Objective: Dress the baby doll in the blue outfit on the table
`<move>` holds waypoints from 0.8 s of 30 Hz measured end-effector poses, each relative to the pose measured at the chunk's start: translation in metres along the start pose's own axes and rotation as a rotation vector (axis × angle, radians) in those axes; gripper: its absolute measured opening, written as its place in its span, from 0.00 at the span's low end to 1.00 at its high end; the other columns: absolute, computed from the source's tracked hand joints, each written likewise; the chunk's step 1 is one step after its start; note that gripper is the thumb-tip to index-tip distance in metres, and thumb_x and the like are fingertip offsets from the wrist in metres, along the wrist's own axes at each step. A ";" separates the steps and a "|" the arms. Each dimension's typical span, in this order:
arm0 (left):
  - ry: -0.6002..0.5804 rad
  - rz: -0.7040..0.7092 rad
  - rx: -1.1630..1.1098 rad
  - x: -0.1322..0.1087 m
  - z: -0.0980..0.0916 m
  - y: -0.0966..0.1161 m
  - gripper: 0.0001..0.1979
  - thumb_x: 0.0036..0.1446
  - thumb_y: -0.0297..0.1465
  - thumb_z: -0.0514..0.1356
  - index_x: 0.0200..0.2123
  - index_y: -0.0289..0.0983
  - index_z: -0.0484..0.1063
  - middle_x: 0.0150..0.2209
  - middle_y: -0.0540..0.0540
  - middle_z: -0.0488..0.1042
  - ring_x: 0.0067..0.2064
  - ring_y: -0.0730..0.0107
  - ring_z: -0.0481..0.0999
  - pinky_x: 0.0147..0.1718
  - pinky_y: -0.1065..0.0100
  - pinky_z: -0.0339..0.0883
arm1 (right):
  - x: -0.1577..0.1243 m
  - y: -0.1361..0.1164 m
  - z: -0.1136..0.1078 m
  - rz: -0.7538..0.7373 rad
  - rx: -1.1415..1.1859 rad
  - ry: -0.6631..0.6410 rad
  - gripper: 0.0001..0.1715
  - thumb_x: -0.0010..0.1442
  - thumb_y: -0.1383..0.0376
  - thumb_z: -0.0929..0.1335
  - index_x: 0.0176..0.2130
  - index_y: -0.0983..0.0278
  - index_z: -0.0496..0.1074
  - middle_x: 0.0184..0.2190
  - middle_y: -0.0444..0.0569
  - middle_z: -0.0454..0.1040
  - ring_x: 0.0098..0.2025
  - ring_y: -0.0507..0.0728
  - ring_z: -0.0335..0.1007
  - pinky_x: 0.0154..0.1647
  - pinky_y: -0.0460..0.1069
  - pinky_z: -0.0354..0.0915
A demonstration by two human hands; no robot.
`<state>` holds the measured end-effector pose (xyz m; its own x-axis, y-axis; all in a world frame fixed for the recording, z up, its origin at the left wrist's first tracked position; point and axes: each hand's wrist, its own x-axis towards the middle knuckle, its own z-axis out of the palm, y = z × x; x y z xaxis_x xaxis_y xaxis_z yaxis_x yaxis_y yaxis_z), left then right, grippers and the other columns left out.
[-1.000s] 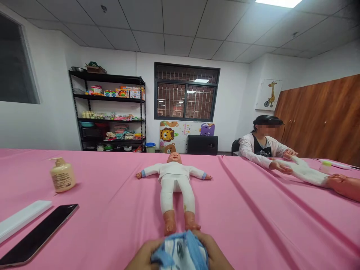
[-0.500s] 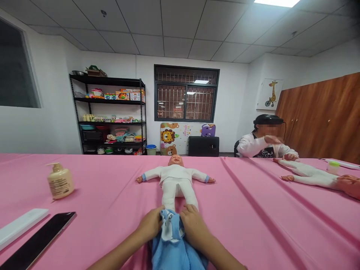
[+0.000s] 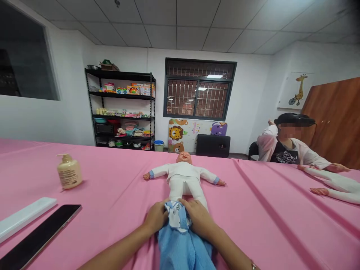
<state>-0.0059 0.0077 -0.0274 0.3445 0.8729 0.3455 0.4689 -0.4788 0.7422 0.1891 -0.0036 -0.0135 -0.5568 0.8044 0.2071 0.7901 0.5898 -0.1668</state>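
Blue terry cloth, the little trousers [image 3: 180,240], now covers the doll [image 3: 184,178] from the feet up past the knees; half a second ago I had them lower on the legs, and a second ago they were bunched below the bare feet. My left hand [image 3: 156,217] and right hand [image 3: 199,217] each pinch the waistband, fingers curled tight on the cloth, one on either side of the doll's thighs. The doll lies on its back in white clothes, arms spread, head pointing away from me, in the middle of the table.

My view has swung a bit to the left since the earlier frame (the shelf and window sit further right now). The pink tablecloth [image 3: 267,210] shows long creases running off to the right. To my left stand a pump bottle [image 3: 69,171], a phone [image 3: 39,234] face up, and a flat white box [image 3: 24,217] just beside the phone.

At the far right another person [image 3: 289,144] sits with one arm raised, a second doll [image 3: 334,183] lying before them. Behind are a black shelf rack [image 3: 123,108], a barred window [image 3: 199,90] and a giraffe picture [image 3: 296,90].
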 end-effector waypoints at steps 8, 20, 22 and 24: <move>-0.063 -0.074 -0.444 0.008 0.004 -0.001 0.06 0.45 0.31 0.58 0.27 0.35 0.65 0.27 0.49 0.69 0.31 0.69 0.68 0.33 0.70 0.62 | -0.008 0.001 -0.012 -0.024 0.266 0.021 0.35 0.50 0.69 0.62 0.58 0.63 0.56 0.43 0.52 0.70 0.45 0.58 0.64 0.48 0.50 0.55; -0.424 -0.039 -0.551 -0.004 -0.013 0.018 0.37 0.36 0.35 0.71 0.51 0.34 0.62 0.47 0.41 0.68 0.50 0.55 0.66 0.51 0.57 0.59 | 0.013 0.020 -0.031 -0.196 0.915 -0.131 0.38 0.42 0.72 0.65 0.55 0.65 0.61 0.51 0.51 0.65 0.51 0.57 0.63 0.55 0.51 0.57; -0.389 -0.088 -0.500 -0.004 -0.012 0.020 0.33 0.37 0.35 0.70 0.48 0.34 0.64 0.44 0.43 0.70 0.47 0.56 0.68 0.49 0.58 0.61 | 0.013 0.019 -0.035 -0.194 0.994 -0.125 0.37 0.41 0.73 0.65 0.54 0.65 0.63 0.50 0.51 0.66 0.49 0.57 0.64 0.54 0.51 0.58; -0.353 -0.128 -0.531 -0.004 -0.011 0.022 0.30 0.37 0.36 0.70 0.45 0.33 0.66 0.41 0.44 0.71 0.46 0.57 0.69 0.47 0.60 0.63 | 0.011 0.018 -0.038 -0.182 1.040 -0.122 0.35 0.40 0.73 0.64 0.51 0.66 0.65 0.47 0.50 0.68 0.47 0.56 0.65 0.52 0.51 0.59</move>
<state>-0.0060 -0.0057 -0.0058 0.6019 0.7931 0.0934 0.0891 -0.1830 0.9791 0.2066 0.0133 0.0224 -0.7123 0.6654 0.2233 0.1171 0.4263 -0.8970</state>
